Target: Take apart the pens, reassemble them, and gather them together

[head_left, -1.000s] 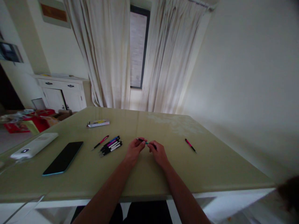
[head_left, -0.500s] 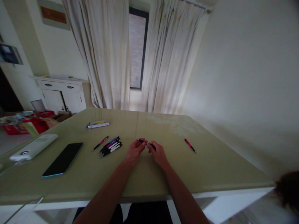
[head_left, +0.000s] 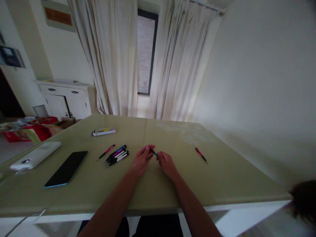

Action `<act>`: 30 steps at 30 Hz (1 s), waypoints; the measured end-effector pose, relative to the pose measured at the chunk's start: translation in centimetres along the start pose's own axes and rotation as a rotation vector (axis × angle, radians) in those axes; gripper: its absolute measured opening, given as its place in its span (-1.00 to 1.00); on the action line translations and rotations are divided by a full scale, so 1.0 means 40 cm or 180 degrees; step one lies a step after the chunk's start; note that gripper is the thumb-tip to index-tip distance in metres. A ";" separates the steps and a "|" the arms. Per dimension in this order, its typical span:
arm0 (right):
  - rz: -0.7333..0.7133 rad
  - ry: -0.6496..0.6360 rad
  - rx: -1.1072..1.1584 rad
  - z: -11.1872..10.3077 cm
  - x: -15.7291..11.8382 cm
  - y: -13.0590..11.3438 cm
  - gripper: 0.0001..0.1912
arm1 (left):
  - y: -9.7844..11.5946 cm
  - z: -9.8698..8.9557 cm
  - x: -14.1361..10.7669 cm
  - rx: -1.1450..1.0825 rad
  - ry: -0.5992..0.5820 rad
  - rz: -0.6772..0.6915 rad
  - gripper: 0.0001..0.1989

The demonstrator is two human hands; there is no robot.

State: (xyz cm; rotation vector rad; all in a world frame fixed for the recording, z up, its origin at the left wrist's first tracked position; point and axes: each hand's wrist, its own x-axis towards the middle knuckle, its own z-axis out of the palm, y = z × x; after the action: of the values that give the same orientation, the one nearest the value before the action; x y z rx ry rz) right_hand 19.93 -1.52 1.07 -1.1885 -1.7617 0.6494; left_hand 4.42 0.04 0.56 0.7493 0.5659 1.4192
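A dark pen with a green section (head_left: 154, 152) spans the gap between my two hands, just above the table. Its left part is pinched in the fingers of my left hand (head_left: 142, 159), and my right hand (head_left: 166, 162) grips the other end. Left of my hands lies a bundle of several pens (head_left: 117, 156) with black, white, blue and purple parts. Beside it is a red and black pen (head_left: 106, 151). Another pink and black pen (head_left: 201, 154) lies alone on the right.
The green-topped table (head_left: 153, 194) holds a black phone or tablet (head_left: 66, 169), a white device (head_left: 37, 155) with a cable at the left, and a small box (head_left: 103, 132) farther back. A dark, hairy shape (head_left: 304, 197) is at the right edge.
My hands have moved slightly apart at the fingertips, and more of the green section of the pen shows between them. The other objects have stayed in place.
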 end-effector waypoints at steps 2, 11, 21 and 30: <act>-0.0033 0.0040 -0.0043 -0.002 0.000 -0.002 -0.54 | -0.001 0.001 0.000 -0.0121 0.0099 -0.0014 -0.60; 0.0057 0.0020 0.0240 0.001 0.001 -0.009 -0.55 | 0.008 0.002 0.000 -0.0377 0.0106 -0.0122 -0.68; 0.0114 -0.0047 0.0466 0.000 -0.003 -0.016 -0.54 | 0.015 0.006 -0.003 -0.0568 0.0313 -0.0204 -0.78; 0.0125 -0.0077 0.0615 0.002 0.001 -0.015 -0.51 | 0.021 0.014 -0.006 -0.0623 0.0359 -0.0299 -0.81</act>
State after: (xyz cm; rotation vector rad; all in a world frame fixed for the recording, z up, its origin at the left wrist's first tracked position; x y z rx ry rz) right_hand 19.59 -1.73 1.51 -1.0883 -1.6579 0.8404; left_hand 4.27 -0.28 1.53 0.4834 0.5332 1.4124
